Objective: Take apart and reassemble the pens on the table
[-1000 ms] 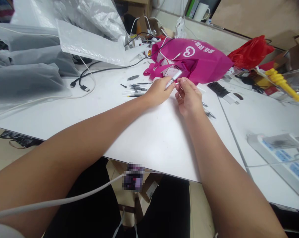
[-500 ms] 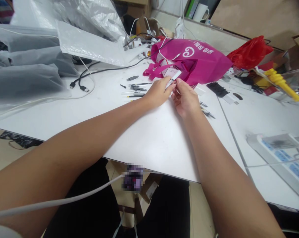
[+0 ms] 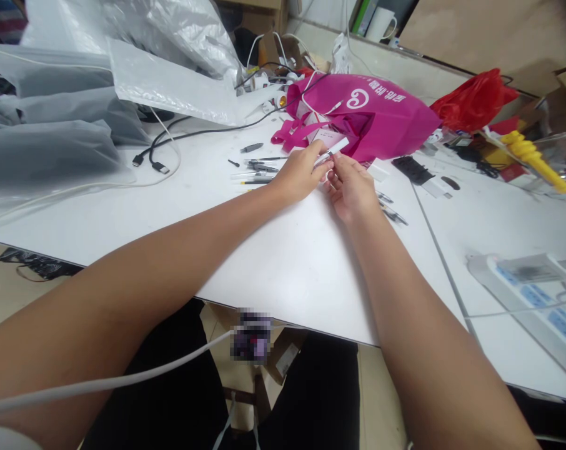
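Observation:
My left hand [image 3: 302, 172] is closed around a slim white pen [image 3: 338, 147], whose pale end sticks out up and to the right. Close against it, my right hand [image 3: 355, 190] has thumb and fingers pinched together just below the pen; what sits between those fingertips is too small to make out. Pen parts [image 3: 259, 167], dark and clear, lie on the white table [image 3: 283, 256] left of my left hand. More pens [image 3: 393, 212] lie beyond my right wrist, partly covered by it.
Behind the hands lies a magenta bag [image 3: 395, 119] with small boxes at its mouth. Black cables [image 3: 156, 150] and grey plastic bags [image 3: 53, 144] take up the left side. A power strip [image 3: 540, 294] is at right, and a white cable [image 3: 124, 380] crosses my lap.
The white pen has shifted slightly right and tilted flatter in my left hand. My right hand's fingers have moved only a little.

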`<state>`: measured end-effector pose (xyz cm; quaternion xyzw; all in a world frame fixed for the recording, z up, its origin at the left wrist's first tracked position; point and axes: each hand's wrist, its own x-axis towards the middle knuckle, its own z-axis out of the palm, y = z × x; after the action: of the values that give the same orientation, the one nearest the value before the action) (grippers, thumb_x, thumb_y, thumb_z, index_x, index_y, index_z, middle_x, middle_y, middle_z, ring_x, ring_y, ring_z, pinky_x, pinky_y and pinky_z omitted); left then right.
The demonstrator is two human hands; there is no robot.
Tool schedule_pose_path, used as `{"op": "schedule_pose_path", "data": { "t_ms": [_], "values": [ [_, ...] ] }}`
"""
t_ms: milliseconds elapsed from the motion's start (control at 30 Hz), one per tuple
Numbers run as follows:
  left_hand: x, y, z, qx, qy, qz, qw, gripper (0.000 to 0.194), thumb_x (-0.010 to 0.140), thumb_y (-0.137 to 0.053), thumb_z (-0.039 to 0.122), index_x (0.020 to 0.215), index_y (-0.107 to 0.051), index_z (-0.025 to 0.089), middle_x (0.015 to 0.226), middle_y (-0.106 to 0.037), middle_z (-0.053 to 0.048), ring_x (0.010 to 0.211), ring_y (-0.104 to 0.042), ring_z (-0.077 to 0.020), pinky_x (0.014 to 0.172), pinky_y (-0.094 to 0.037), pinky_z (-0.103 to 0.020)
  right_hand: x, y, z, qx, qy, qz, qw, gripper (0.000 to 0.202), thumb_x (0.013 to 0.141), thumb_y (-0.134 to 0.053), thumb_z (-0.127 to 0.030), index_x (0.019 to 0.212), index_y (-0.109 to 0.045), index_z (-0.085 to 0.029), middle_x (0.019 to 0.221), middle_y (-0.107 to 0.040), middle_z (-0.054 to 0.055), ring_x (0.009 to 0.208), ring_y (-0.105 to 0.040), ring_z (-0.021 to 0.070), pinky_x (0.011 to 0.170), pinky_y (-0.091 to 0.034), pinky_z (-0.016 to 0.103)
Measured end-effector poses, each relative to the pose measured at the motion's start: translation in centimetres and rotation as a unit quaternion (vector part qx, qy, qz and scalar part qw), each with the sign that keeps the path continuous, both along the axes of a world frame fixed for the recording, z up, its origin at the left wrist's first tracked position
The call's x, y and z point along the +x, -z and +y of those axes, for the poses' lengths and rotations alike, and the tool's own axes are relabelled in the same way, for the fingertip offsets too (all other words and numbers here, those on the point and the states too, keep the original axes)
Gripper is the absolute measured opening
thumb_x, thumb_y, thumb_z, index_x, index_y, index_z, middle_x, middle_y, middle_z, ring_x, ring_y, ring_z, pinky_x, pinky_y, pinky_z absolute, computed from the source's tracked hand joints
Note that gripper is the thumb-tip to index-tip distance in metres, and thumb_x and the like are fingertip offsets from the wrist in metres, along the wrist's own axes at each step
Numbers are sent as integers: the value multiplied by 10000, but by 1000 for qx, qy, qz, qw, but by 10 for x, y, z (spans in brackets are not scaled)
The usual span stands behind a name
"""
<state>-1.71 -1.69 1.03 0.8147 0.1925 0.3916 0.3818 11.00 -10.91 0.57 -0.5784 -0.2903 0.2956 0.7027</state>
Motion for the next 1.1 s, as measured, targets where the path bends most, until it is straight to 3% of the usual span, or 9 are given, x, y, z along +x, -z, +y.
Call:
{"op": "schedule_pose_path", "data": {
  "t_ms": [367, 567, 767, 900, 1100],
  "values": [
    [-2, -6, -5, 55, -22, 39, 997, 139, 1136, -638, 286, 1001, -615, 262, 931, -793, -98, 963, -763, -307, 982, -587, -461, -1, 1, 0, -1, -7, 6, 1000, 574, 775, -1004, -756, 1061, -781, -311, 1115, -841, 12, 1164, -815, 235, 905, -701, 367],
    [-1, -4, -3, 23, 2, 30, 999, 128, 1134, -657, 302, 1009, -642, 280, 933, -795, -90, 1039, -779, -349, 1047, -619, -533, -3, -1, -1, 2, -22, 4, 1000, 629, 775, -959, -848, 1020, -761, -304, 1138, -834, 41, 1220, -805, 275, 927, -707, 405],
    [-3, -5, -2, -17, 18, -9, 1000, 90, 1134, -708, 361, 1087, -688, 287, 987, -793, -83, 1295, -787, -417, 1111, -606, -539, 0, -2, 1, -16, -70, 12, 997, 708, 757, -921, -937, 1054, -749, -318, 1174, -817, 77, 1310, -775, 342, 1012, -725, 502],
    [-5, -12, -3, -5, 7, 7, 1000, 68, 1144, -689, 355, 1145, -720, 295, 1048, -823, -90, 1336, -753, -420, 1154, -579, -561, -3, -7, -1, -33, -99, 35, 994, 727, 767, -868, -993, 1039, -757, -328, 1047, -802, 77, 1206, -799, 341, 1024, -741, 542],
    [-7, -16, -4, 5, 8, 8, 1000, 124, 1144, -664, 323, 1218, -758, 289, 1026, -835, -74, 1266, -784, -392, 1140, -602, -554, -10, -14, -5, -34, -93, 38, 994, 713, 789, -840, -988, 1022, -774, -317, 915, -806, 78, 1051, -833, 338, 986, -765, 555]
  ]
}}
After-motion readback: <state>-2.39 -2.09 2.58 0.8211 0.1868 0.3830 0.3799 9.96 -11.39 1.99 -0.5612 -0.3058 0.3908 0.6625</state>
